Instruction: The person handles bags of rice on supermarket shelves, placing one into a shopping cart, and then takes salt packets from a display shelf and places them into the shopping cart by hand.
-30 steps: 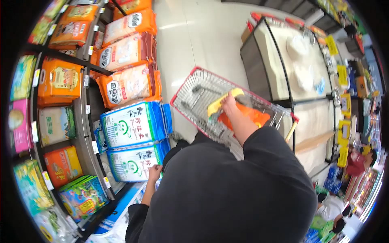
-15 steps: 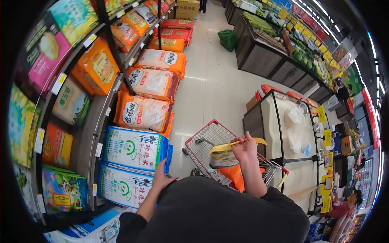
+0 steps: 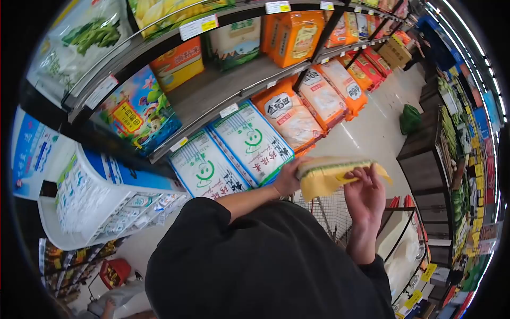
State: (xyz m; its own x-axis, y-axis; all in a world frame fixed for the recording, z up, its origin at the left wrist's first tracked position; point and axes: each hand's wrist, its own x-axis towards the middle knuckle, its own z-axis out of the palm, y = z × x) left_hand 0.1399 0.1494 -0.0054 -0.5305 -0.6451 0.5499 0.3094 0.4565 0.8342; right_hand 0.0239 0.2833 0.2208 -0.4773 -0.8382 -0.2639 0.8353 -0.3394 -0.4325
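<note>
A yellow package [image 3: 324, 178] with a pale, green-edged side is held up between both hands, above the wire shopping cart [image 3: 332, 212]. My left hand [image 3: 288, 176] is closed on its left end. My right hand [image 3: 365, 194] pinches its yellow edge on the right, fingers bent. Just left of my left hand lie white and blue rice bags [image 3: 255, 139] with green smiling faces. Orange rice bags [image 3: 287, 117] lie beyond them.
A shelf [image 3: 218, 90] with bagged goods runs along the left and top. At lower left stands a white bin [image 3: 85, 212] of small packets. A display table [image 3: 396, 239] is at right, a green bag [image 3: 410, 119] on the floor. A person's arm [image 3: 109, 308] shows at bottom left.
The view has swung left. The yellow package has risen out of the cart in my right hand, and my left hand has moved from beside the rice bags to take hold of it.
</note>
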